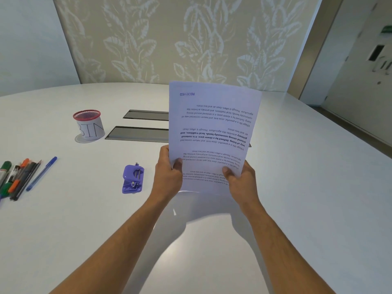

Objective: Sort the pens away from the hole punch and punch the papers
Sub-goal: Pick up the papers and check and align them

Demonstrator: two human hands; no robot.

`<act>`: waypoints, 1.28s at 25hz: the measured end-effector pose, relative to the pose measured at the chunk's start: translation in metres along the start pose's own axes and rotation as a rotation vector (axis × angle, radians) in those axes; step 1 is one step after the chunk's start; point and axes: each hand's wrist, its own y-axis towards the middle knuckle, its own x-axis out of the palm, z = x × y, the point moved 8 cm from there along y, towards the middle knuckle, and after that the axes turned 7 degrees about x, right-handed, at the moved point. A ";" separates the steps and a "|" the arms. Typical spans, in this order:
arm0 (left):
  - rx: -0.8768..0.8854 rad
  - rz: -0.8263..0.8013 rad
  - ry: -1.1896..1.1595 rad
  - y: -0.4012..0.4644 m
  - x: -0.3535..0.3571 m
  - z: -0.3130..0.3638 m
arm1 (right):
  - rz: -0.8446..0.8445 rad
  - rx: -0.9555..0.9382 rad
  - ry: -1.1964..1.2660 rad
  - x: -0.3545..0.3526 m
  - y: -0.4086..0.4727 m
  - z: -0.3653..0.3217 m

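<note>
Both hands hold a sheaf of printed papers (214, 124) upright above the white table, the text upside down to me. My left hand (167, 172) grips its lower left edge and my right hand (240, 179) grips its lower right edge. A purple hole punch (133, 179) lies on the table just left of my left hand, untouched. A cluster of pens and markers (19, 177) lies at the far left edge, and a blue pen (41, 174) rests beside them.
A red mesh cup labelled BIN (89, 126) stands at the back left. Two dark cable slots (140, 133) are set into the table (297, 187) behind the punch, partly hidden by the papers. A patterned wall panel rises behind the table.
</note>
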 end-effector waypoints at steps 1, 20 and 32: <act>-0.008 0.001 -0.010 0.001 -0.001 0.003 | 0.000 0.003 0.014 -0.001 0.001 -0.002; -0.351 0.094 -0.577 -0.021 0.032 -0.021 | 0.038 0.222 0.687 -0.003 -0.017 0.030; -0.196 0.244 -0.293 0.023 -0.066 -0.029 | -0.033 0.149 0.244 -0.078 0.012 0.012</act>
